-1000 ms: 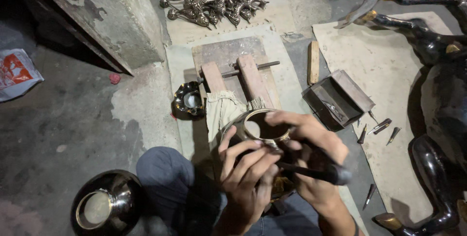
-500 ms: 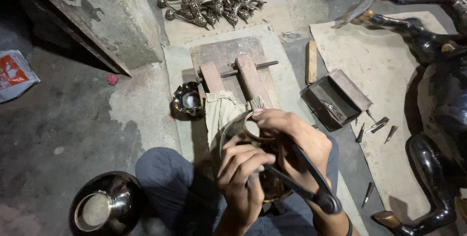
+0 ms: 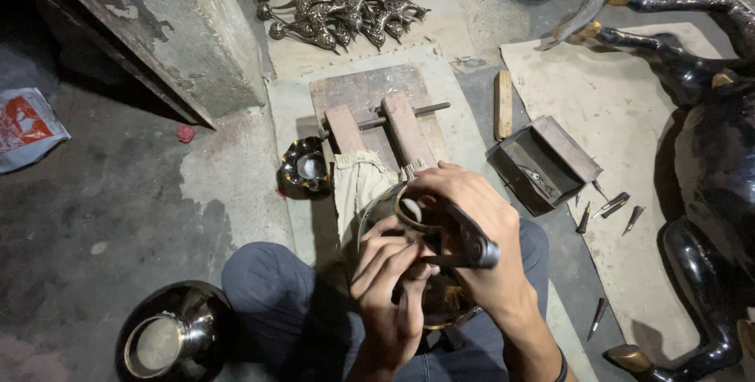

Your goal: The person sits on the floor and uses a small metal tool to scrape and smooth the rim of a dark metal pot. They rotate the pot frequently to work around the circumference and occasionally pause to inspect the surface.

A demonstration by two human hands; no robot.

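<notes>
Left hand (image 3: 389, 272): fingers pinch a thin tool against the vessel (image 3: 417, 221).
Right hand (image 3: 480, 240): fingers closed around a hammer (image 3: 472, 244).
Vessel: dark metal, on the lap, rim against cloth (image 3: 358, 181) in the wooden clamp (image 3: 377, 126).
Metal box (image 3: 543, 162): open, small tools inside.
Bowl (image 3: 169, 339): on floor, contents unclear.
</notes>
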